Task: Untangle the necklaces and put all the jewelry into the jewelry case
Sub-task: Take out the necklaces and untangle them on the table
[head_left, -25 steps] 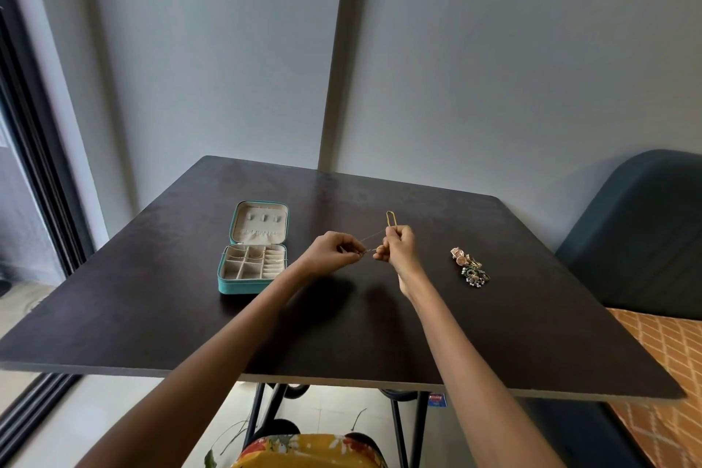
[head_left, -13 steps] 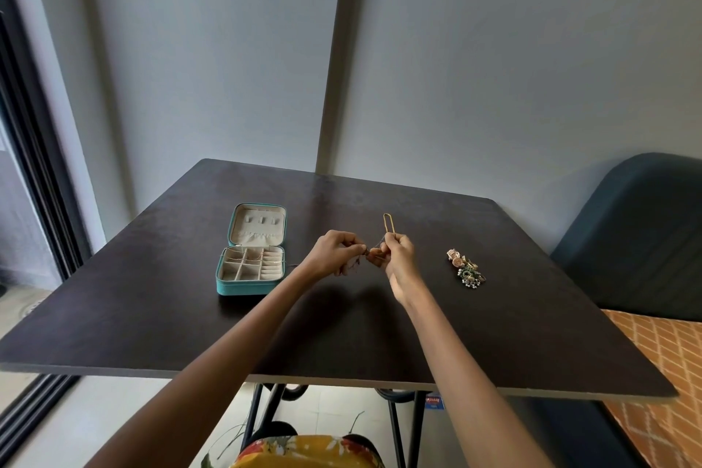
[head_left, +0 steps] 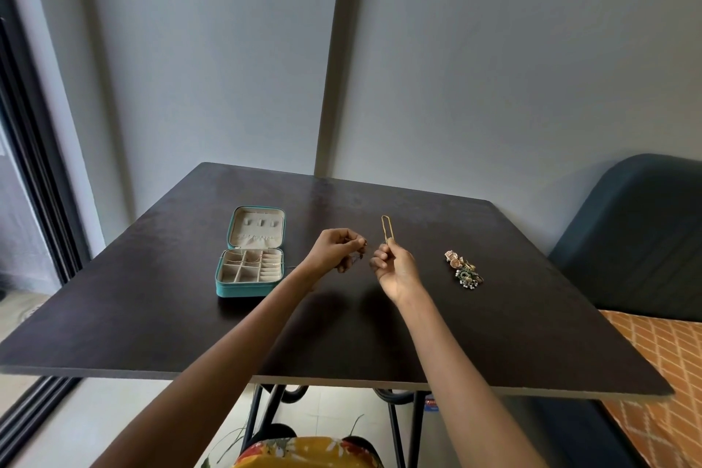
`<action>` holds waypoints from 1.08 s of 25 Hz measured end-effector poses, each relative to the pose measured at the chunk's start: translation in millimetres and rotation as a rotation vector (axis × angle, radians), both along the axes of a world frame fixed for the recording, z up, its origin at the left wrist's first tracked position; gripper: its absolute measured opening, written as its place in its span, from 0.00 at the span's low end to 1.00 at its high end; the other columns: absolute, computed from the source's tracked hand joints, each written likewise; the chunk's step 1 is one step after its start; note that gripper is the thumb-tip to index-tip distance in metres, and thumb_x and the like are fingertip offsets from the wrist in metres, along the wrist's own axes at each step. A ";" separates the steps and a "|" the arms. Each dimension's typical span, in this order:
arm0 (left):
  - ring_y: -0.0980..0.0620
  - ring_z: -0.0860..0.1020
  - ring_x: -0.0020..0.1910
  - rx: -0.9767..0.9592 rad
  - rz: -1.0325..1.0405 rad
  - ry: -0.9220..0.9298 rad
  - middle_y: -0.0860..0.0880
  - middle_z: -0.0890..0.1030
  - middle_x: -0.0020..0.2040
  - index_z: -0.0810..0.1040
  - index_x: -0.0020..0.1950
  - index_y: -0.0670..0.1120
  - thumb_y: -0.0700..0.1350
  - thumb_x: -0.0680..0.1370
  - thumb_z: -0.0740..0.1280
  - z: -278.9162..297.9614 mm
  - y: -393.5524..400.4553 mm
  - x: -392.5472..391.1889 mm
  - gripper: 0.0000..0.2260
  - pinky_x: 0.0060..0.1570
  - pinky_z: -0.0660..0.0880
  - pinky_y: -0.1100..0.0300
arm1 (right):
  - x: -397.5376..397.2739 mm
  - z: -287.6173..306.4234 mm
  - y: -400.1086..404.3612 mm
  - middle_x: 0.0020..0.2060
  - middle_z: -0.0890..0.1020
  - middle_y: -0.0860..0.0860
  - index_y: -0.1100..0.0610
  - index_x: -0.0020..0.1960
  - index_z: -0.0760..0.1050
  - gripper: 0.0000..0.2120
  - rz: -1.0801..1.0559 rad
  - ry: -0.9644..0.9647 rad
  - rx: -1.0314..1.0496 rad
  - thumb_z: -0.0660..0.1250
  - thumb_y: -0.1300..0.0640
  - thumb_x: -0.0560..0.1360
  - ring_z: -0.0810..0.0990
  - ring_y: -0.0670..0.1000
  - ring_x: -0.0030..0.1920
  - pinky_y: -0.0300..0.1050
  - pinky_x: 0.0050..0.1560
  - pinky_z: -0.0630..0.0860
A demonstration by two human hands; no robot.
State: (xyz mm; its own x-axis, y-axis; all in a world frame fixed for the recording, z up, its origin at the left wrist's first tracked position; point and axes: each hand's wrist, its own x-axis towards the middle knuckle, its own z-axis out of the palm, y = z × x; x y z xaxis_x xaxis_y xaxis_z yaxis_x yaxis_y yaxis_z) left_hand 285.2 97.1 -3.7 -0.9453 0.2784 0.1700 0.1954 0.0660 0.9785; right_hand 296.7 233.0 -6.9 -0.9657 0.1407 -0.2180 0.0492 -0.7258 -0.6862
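A teal jewelry case (head_left: 249, 287) lies open on the left of the dark table (head_left: 152, 312), showing beige compartments with a thin chain in one. My left hand (head_left: 334, 250) pinches a small piece of thin necklace at its fingertips above the table. Just to its right, my right hand (head_left: 395, 268) pinches the lower end of a long gold hairpin-shaped loop (head_left: 386, 229) that stands upright. A small gap separates the two hands. A heap of earrings and small jewelry (head_left: 463, 270) lies on the table to the right of my right hand.
A dark blue padded chair back (head_left: 638, 236) stands at the table's right side, with an orange patterned cover (head_left: 661, 357) below it. A grey wall rises behind the table. Black table legs (head_left: 395, 429) show under the near edge.
My hands were together with a thin chain stretched between them; now they have drawn a little apart. My right hand turned palm up, still holding the gold loop.
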 end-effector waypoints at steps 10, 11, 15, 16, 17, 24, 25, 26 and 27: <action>0.56 0.69 0.24 -0.021 0.068 0.017 0.48 0.78 0.32 0.81 0.46 0.40 0.40 0.77 0.67 -8.7 1.3 -4.1 0.05 0.22 0.66 0.66 | -5.7 -1.4 -5.4 0.26 0.68 0.49 0.58 0.41 0.67 0.11 -0.038 -0.002 0.085 0.55 0.62 0.82 0.68 0.46 0.28 0.46 0.38 0.76; 0.55 0.69 0.24 -0.028 0.074 0.022 0.48 0.78 0.33 0.81 0.46 0.40 0.40 0.76 0.68 -9.6 1.8 -5.2 0.05 0.23 0.66 0.66 | -6.6 -1.4 -6.0 0.26 0.68 0.48 0.58 0.41 0.67 0.11 -0.041 -0.008 0.084 0.55 0.62 0.82 0.68 0.46 0.28 0.47 0.38 0.77; 0.57 0.69 0.25 -0.038 0.110 0.045 0.49 0.80 0.33 0.83 0.46 0.41 0.42 0.75 0.70 -13.8 4.6 -7.2 0.05 0.25 0.66 0.65 | -8.1 -1.2 -7.5 0.25 0.68 0.49 0.59 0.40 0.67 0.11 -0.056 -0.027 0.048 0.55 0.63 0.81 0.68 0.45 0.24 0.44 0.32 0.77; 0.59 0.71 0.26 -0.048 0.127 0.060 0.49 0.80 0.33 0.84 0.45 0.42 0.42 0.74 0.71 -14.3 5.4 -7.4 0.05 0.26 0.66 0.66 | -7.6 -1.2 -7.6 0.25 0.68 0.49 0.59 0.40 0.68 0.11 -0.062 -0.032 0.033 0.55 0.63 0.82 0.68 0.45 0.23 0.42 0.29 0.77; 0.61 0.72 0.27 -0.061 0.137 0.078 0.50 0.81 0.33 0.84 0.45 0.43 0.43 0.74 0.71 -14.5 6.4 -6.9 0.04 0.28 0.68 0.67 | -7.4 -2.1 -7.1 0.26 0.67 0.50 0.59 0.41 0.68 0.11 -0.069 -0.038 0.017 0.55 0.63 0.82 0.68 0.45 0.23 0.40 0.27 0.76; 0.60 0.70 0.25 0.056 0.082 0.014 0.48 0.80 0.37 0.79 0.43 0.43 0.41 0.78 0.66 -12.3 9.3 -1.1 0.05 0.28 0.67 0.68 | -5.0 0.6 -3.5 0.20 0.68 0.48 0.59 0.39 0.66 0.13 -0.016 -0.036 -0.035 0.53 0.61 0.82 0.66 0.43 0.18 0.35 0.20 0.66; 0.59 0.69 0.24 0.090 0.046 -0.022 0.48 0.79 0.37 0.78 0.43 0.43 0.41 0.79 0.65 -11.8 9.0 0.5 0.06 0.27 0.67 0.68 | -4.6 1.9 -2.5 0.20 0.69 0.48 0.59 0.39 0.66 0.14 -0.003 -0.032 -0.027 0.53 0.61 0.82 0.66 0.43 0.18 0.34 0.19 0.65; 0.59 0.68 0.24 0.119 0.002 -0.063 0.48 0.78 0.36 0.78 0.43 0.43 0.41 0.79 0.64 -11.4 8.7 2.3 0.06 0.27 0.67 0.68 | -4.2 2.5 -1.6 0.20 0.69 0.47 0.58 0.39 0.66 0.13 0.003 -0.029 -0.007 0.54 0.61 0.82 0.65 0.43 0.17 0.34 0.19 0.64; 0.59 0.68 0.25 0.143 -0.051 -0.107 0.49 0.77 0.35 0.77 0.44 0.43 0.41 0.79 0.63 -10.9 8.4 4.1 0.06 0.27 0.66 0.68 | -3.8 2.1 -0.8 0.20 0.69 0.47 0.58 0.39 0.67 0.13 0.002 -0.026 0.023 0.54 0.60 0.82 0.65 0.42 0.17 0.34 0.18 0.64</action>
State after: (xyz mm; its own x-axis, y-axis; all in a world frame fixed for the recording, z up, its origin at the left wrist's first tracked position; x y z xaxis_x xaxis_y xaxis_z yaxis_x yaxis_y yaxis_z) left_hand 289.2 105.5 -14.6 -0.9455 0.3065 0.1101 0.0889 -0.0825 0.9926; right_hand 292.9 232.2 -4.7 -0.9600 0.1436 -0.2402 0.0692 -0.7099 -0.7009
